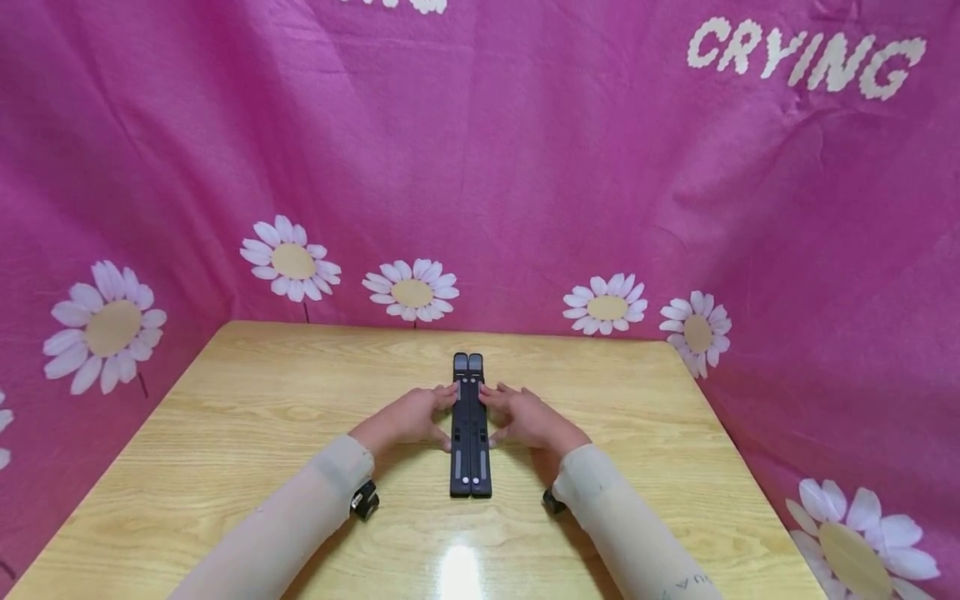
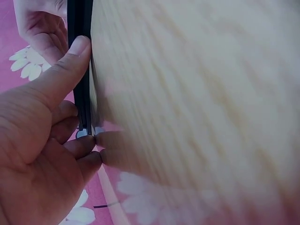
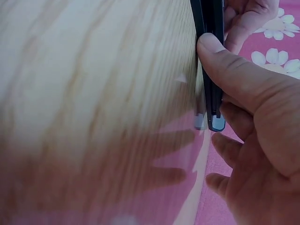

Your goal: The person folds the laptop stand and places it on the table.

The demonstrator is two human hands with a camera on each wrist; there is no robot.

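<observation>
A black folded laptop stand [image 1: 479, 417], two slim bars side by side with grey pads, lies lengthwise on the table between both hands. My left hand [image 1: 411, 415] grips its left bar, thumb at the outer side nearer me and fingertips on top farther along. From the other side, my right hand [image 1: 531, 419] holds the right bar in a mirrored way. In the left wrist view the left thumb [image 2: 77, 51] presses against the edge of the stand. The right thumb [image 3: 211, 44] lies along the stand's side in the right wrist view, the other fingers partly behind it.
The light wooden table [image 1: 300, 367] has a glossy top that reflects the hands. Pink cloth [image 1: 510, 167] with white daisies hangs behind and along both sides. A small black device [image 1: 365, 500] is strapped at the left wrist, and another [image 1: 553, 502] at the right.
</observation>
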